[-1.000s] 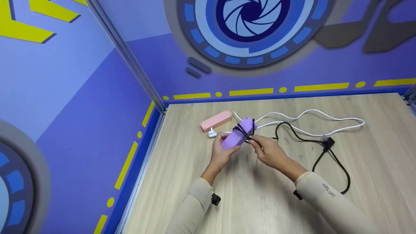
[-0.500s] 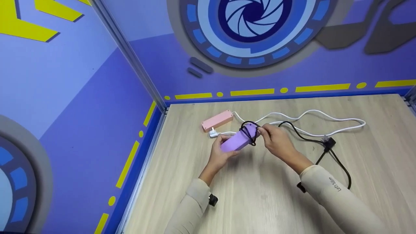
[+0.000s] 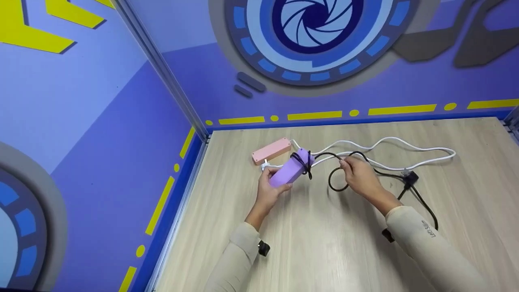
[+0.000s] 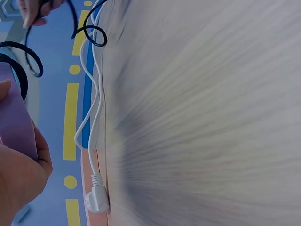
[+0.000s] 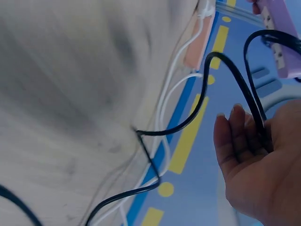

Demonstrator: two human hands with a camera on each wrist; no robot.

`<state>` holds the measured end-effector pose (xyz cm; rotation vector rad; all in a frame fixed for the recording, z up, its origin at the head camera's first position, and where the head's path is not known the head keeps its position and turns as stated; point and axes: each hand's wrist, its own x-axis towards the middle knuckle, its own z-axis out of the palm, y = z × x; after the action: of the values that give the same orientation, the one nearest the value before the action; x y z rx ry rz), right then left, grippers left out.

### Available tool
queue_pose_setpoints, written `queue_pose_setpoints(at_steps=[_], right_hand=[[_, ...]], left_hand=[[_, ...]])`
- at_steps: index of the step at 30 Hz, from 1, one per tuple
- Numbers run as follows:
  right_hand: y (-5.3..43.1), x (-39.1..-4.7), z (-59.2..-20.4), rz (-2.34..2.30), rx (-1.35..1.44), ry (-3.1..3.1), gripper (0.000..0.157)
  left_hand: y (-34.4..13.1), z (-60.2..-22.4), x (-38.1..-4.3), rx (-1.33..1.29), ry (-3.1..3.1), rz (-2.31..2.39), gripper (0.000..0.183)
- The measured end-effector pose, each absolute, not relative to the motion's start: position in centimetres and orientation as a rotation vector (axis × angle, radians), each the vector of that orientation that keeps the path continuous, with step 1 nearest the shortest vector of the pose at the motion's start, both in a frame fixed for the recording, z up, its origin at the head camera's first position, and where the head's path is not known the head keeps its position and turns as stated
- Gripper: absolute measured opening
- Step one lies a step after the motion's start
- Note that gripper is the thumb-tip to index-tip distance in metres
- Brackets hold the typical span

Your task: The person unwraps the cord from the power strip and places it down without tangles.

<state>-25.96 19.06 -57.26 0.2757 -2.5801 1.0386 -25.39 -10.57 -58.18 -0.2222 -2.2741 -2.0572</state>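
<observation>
A purple power strip (image 3: 288,170) is held above the table by my left hand (image 3: 267,192), which grips its near end. Black cord loops round the strip's far end. Its sockets face down, showing in the right wrist view on the purple strip (image 5: 282,33). To the right, my right hand (image 3: 362,178) pinches the black cord (image 3: 329,153), which runs from the strip to the fingers. A loose loop of it hangs below that hand. Farther right lies the cord's black plug (image 3: 410,178), pins up.
Behind the strip, a pink power strip (image 3: 272,150) lies on the wooden table (image 3: 316,251). Its white cord (image 3: 440,149) stretches right in a long loop, partly under the black cord. The white plug (image 4: 97,200) sits beside the pink strip. Printed walls stand at the left and back.
My right hand has gone from beside the purple strip, past its far end, out to the right with the black cord. The left hand keeps its grip, the strip turning slightly.
</observation>
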Motion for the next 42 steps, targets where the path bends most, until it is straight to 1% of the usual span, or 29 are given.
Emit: queue_pose_setpoints(at_steps=[6, 13, 16, 21, 23, 28, 32, 34, 37, 42], right_hand=[[21.0, -25.5, -59.9, 1.079, 0.284, -2.700, 0.017], [22.9, -25.2, -61.8, 1.168, 0.269, -2.791, 0.015], [23.2, -25.0, -61.9, 1.155, 0.287, -2.813, 0.014], [22.9, -24.9, -61.2, 1.155, 0.326, -2.841, 0.012], [22.6, -24.9, -60.7, 1.153, 0.335, -2.843, 0.015], [21.4, -24.8, -59.4, 1.114, 0.378, -2.787, 0.030], [20.0, -24.4, -58.3, 1.040, 0.457, -2.705, 0.045], [19.1, -24.3, -57.7, 1.021, 0.508, -2.673, 0.047], [17.7, -23.9, -57.0, 1.011, 0.603, -2.637, 0.044], [15.6, -23.5, -56.0, 1.050, 0.709, -2.611, 0.029]], left_hand=[[-11.1, -59.3, -25.7, -0.176, -2.244, -2.007, 0.059], [-10.8, -56.0, -24.3, -0.159, -2.232, -2.051, 0.057], [-10.7, -56.0, -24.4, -0.163, -2.231, -2.056, 0.057], [-10.4, -56.0, -24.3, -0.172, -2.248, -2.042, 0.058], [-10.2, -56.0, -24.2, -0.180, -2.245, -2.043, 0.059], [-10.0, -56.2, -24.2, -0.177, -2.248, -2.050, 0.058], [-9.8, -57.9, -24.7, -0.142, -2.266, -2.045, 0.059], [-9.7, -58.9, -24.9, -0.126, -2.274, -2.047, 0.059], [-9.4, -59.7, -24.8, -0.120, -2.274, -2.058, 0.060], [-8.9, -59.5, -24.5, -0.137, -2.281, -2.043, 0.059]])
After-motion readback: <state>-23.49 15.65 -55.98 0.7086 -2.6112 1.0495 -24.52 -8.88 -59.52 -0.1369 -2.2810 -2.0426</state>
